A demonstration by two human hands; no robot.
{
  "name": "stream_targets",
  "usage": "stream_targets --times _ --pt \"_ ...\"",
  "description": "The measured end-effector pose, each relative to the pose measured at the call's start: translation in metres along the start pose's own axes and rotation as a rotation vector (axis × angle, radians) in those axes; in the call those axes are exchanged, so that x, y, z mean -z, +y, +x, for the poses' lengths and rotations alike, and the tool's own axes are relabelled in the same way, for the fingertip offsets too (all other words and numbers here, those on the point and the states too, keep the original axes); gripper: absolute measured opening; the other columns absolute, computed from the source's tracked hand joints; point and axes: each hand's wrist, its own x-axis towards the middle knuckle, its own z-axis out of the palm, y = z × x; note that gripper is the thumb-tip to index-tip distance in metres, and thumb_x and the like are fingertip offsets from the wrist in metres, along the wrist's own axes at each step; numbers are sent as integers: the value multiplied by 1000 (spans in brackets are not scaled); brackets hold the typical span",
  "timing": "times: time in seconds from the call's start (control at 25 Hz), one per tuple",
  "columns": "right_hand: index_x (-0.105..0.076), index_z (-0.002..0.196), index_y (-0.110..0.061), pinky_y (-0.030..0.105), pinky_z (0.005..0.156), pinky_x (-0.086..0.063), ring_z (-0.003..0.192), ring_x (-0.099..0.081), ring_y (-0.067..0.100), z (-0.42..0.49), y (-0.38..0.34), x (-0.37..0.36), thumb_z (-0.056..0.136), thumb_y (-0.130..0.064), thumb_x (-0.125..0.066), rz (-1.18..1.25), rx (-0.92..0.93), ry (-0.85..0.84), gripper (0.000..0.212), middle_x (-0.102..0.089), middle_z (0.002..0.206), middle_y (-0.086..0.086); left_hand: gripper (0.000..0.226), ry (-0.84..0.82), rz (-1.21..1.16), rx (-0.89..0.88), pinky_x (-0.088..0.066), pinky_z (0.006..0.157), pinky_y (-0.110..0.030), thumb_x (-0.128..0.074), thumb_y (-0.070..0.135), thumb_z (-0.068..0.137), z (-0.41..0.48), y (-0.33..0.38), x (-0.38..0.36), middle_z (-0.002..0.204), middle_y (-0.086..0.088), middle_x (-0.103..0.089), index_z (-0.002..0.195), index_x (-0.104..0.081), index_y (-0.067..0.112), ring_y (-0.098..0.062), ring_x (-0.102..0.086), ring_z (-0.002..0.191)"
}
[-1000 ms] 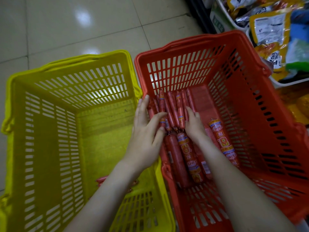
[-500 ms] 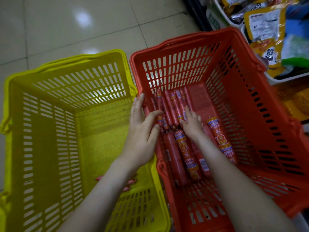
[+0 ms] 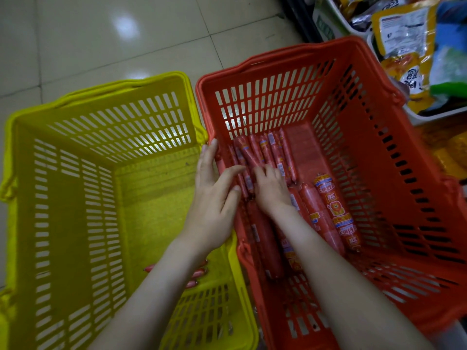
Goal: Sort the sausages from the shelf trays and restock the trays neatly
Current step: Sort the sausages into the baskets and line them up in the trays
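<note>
- A pale tiled floor (image 3: 106, 44) with ceiling light glare fills the upper left; two plastic baskets stand on it, side by side and touching.
- At the upper right, a white shelf tray (image 3: 427, 117) holds snack bags (image 3: 404, 44) in yellow, blue and green wrappers.
- The yellow basket (image 3: 75, 188) on the left is nearly bare — only a few small pink sausages (image 3: 197, 275) lie at its near end, partly hidden under the left forearm.
- The red basket (image 3: 353, 137) on the right holds the main lot: thin sausages (image 3: 275, 152) lined up side by side at the far end, and thick sausages (image 3: 336, 215) with printed labels lying lengthwise nearer the person.
- The left hand (image 3: 214, 198) reaches over the shared rims, fingers spread fairly wide, fingertips on the leftmost thin sausages; it grips nothing.
- The right hand (image 3: 271, 188) lies inside the red basket, fingers curled down over the near ends of the thin sausages — whether it has closed around any, the view does not show.
</note>
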Motion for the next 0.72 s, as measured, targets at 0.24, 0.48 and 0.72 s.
stream_targets --times 0.24,0.48,0.72 --pt "-13 152 -30 44 116 2 147 4 21 -6 10 4 91 -31 -52 -127 205 -84 72 -2 160 2 37 19 -12 -2 3 118 -24 -41 24 90 -1 0 -1 156 -2 -5 121 -61 16 -13 5 147" --pt "-7 153 -20 52 114 5 147 -4 21 -1 -6 -13 94 -34 -45 -306 291 -125 71 -10 160 -3 37 12 -17 4 4 117 -21 -43 22 89 0 0 -1 157 -3 -5 120 -61 14 -12 6 146" --pt "7 152 -13 58 112 10 147 9 26 -5 -6 -14 103 -25 -27 -374 297 -235 61 5 161 7 38 9 -14 3 5 116 -20 -41 27 90 -1 0 0 157 -2 -4 120 -61 16 -7 10 145"
